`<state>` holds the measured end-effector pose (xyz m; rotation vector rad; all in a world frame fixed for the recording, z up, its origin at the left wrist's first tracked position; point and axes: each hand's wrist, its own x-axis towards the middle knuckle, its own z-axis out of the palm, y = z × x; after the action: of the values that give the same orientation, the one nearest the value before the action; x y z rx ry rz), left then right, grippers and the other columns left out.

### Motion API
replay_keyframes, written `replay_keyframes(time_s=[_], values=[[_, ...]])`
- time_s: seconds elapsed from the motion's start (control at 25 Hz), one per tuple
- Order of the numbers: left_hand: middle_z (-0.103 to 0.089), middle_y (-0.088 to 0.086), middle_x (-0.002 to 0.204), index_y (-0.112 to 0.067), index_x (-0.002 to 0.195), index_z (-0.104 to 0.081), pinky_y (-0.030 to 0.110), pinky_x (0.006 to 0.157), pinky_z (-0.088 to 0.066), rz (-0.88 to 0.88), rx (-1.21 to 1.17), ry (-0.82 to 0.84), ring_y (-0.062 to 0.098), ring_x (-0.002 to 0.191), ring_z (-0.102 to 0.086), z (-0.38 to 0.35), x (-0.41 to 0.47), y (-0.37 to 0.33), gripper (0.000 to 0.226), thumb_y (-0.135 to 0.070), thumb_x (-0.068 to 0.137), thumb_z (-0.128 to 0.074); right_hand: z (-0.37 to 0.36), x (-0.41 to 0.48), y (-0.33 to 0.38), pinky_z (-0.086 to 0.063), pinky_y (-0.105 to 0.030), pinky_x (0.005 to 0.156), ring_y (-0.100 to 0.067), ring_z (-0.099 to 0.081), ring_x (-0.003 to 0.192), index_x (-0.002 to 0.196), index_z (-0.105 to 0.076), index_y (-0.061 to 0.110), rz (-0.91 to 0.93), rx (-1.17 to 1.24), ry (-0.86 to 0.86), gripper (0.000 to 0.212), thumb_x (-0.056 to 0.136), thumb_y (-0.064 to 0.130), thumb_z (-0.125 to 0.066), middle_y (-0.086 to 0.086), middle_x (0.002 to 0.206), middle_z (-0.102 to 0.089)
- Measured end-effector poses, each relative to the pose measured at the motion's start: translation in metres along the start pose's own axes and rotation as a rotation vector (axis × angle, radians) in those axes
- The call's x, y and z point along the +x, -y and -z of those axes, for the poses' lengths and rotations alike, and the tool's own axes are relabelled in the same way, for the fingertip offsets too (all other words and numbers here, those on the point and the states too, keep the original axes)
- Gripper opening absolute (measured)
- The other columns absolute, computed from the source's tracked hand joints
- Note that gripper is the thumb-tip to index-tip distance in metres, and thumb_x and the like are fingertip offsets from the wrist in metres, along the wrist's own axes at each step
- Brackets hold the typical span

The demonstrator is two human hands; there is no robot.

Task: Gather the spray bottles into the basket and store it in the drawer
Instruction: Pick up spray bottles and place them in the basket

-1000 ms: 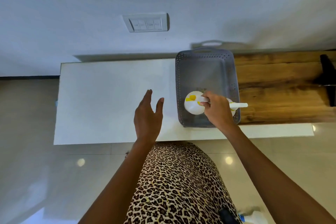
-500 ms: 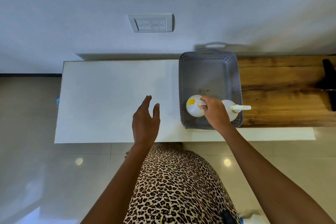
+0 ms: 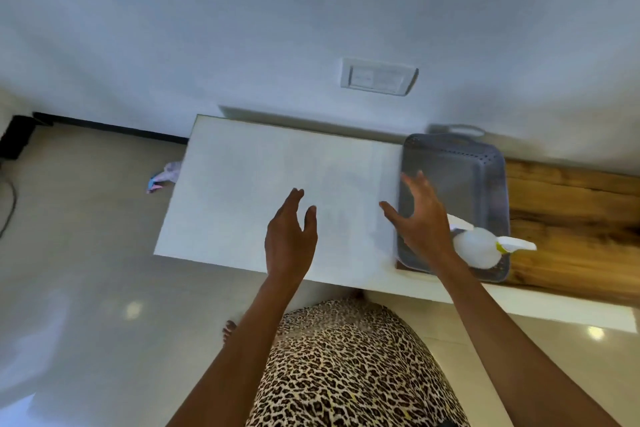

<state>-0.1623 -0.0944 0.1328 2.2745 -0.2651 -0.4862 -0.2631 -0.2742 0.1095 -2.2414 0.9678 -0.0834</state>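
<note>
Grey perforated plastic basket (image 3: 498, 166), rectangular, loop handle at the far end. It sits on the table (image 3: 259, 184) at the seam where the white top meets a wooden section (image 3: 571, 218), mostly on the wood, far end close to the wall. Inside at the near end: white spray bottle (image 3: 476, 248) on its side, round translucent-white body, yellow collar, white trigger head sticking out over the basket's right rim. Second white spray head (image 3: 459, 222) shows just behind it, next to the right wrist; its body is hidden by the hand, so can't tell how it lies. Right hand (image 3: 420, 218) is over the basket's left wall, fingers spread wide and straight, thumb out toward the white top, nothing in it. It's motion-blurred, so can't tell whether it touches the rim. Left hand (image 3: 289, 239) hovers over the white top, well left of the basket, fingers straight and close together, thumb slightly apart, also holding nothing. White switch plate (image 3: 379, 77) on the wall above the table. Glossy beige tile floor (image 3: 86, 270), with a small crumpled pink-and-blue item (image 3: 162, 177) on it by the table's left end. Leopard-print garment (image 3: 346, 374) at the bottom of view, bare toes (image 3: 229, 328) just left of it.
</note>
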Motion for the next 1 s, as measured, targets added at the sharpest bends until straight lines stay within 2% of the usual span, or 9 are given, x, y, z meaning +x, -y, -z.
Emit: replay_keyframes(time_s=[0.08, 0.24, 0.4, 0.52, 0.68, 0.8, 1.0], values=[[-0.05, 0.003, 0.14, -0.018, 0.131, -0.047, 0.019, 0.093, -0.033, -0.015, -0.004, -0.022, 0.018, 0.126, -0.05, 0.042, 0.006, 0.025, 0.04, -0.026, 0.092, -0.051, -0.026, -0.005, 0.048, -0.028, -0.03, 0.105, -0.019, -0.028, 0.138, 0.135, -0.039, 0.024, 0.031, 0.062, -0.013, 0.06, 0.082, 0.04, -0.062, -0.005, 0.153, -0.025], [-0.05, 0.001, 0.14, -0.018, 0.128, -0.05, 0.013, 0.092, -0.031, -0.042, 0.01, -0.12, 0.017, 0.124, -0.051, 0.144, 0.013, 0.084, 0.038, -0.025, 0.091, -0.052, -0.086, -0.022, 0.151, -0.029, -0.033, 0.106, -0.023, -0.031, 0.137, 0.134, -0.041, 0.022, 0.129, 0.076, 0.013, 0.057, 0.084, 0.039, -0.061, -0.006, 0.152, -0.027], [-0.059, 0.004, 0.13, -0.014, 0.125, -0.054, 0.028, 0.092, -0.046, -0.087, 0.049, -0.217, 0.022, 0.113, -0.06, 0.244, 0.021, 0.13, 0.036, -0.02, 0.09, -0.054, -0.143, -0.038, 0.249, -0.028, -0.028, 0.1, -0.023, -0.031, 0.138, 0.132, -0.042, 0.021, 0.175, 0.13, 0.037, 0.053, 0.085, 0.035, -0.061, -0.008, 0.151, -0.029], [-0.063, 0.009, 0.124, -0.01, 0.123, -0.055, 0.028, 0.087, -0.047, -0.079, 0.066, -0.316, 0.025, 0.108, -0.062, 0.304, 0.035, 0.158, 0.034, -0.017, 0.089, -0.055, -0.181, -0.043, 0.313, -0.025, -0.024, 0.099, -0.021, -0.027, 0.14, 0.132, -0.043, 0.019, 0.255, 0.148, 0.095, 0.051, 0.086, 0.032, -0.06, -0.009, 0.15, -0.032], [-0.061, 0.01, 0.128, -0.009, 0.121, -0.055, 0.02, 0.083, -0.04, -0.041, 0.069, -0.396, 0.027, 0.11, -0.061, 0.351, 0.058, 0.187, 0.033, -0.014, 0.089, -0.055, -0.225, -0.032, 0.369, -0.026, -0.023, 0.099, -0.022, -0.028, 0.139, 0.132, -0.043, 0.019, 0.336, 0.136, 0.197, 0.05, 0.087, 0.032, -0.059, -0.01, 0.148, -0.035], [-0.059, 0.009, 0.129, -0.008, 0.123, -0.054, 0.026, 0.085, -0.046, 0.02, 0.089, -0.41, 0.028, 0.112, -0.06, 0.375, 0.086, 0.216, 0.035, -0.015, 0.09, -0.054, -0.265, -0.01, 0.4, -0.029, -0.026, 0.103, -0.023, -0.034, 0.134, 0.13, -0.045, 0.013, 0.359, 0.097, 0.277, 0.047, 0.088, 0.03, -0.058, -0.012, 0.142, -0.042], [-0.063, 0.01, 0.125, -0.007, 0.117, -0.056, 0.034, 0.088, -0.047, 0.105, 0.135, -0.37, 0.029, 0.111, -0.06, 0.41, 0.167, 0.269, 0.03, -0.014, 0.088, -0.055, -0.345, 0.049, 0.446, -0.034, -0.024, 0.089, -0.028, -0.047, 0.12, 0.119, -0.053, 0.006, 0.352, 0.075, 0.389, 0.034, 0.087, 0.018, -0.059, -0.015, 0.124, -0.056]])
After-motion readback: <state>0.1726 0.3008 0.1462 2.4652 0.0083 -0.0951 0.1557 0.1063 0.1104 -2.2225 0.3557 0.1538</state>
